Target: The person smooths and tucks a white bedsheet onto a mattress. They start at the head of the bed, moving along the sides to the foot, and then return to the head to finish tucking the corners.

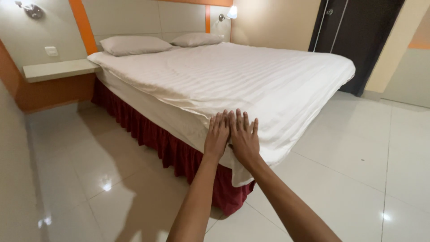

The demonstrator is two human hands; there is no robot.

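Hands (pixel 230 134) flat, fingers toward pillows (pixel 134 45), sheet (pixel 251 76) corner

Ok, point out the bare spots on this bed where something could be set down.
The white sheet lies bare from the two pillows at the headboard down to the near corner. That corner is taken: the left hand and right hand rest flat there, side by side. The shelf beside the bed is also bare.

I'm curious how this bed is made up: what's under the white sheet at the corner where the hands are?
Below the white sheet, a dark red bed skirt hangs to the tiled floor. The mattress itself is covered. Left hand and right hand lie flat on the sheet.
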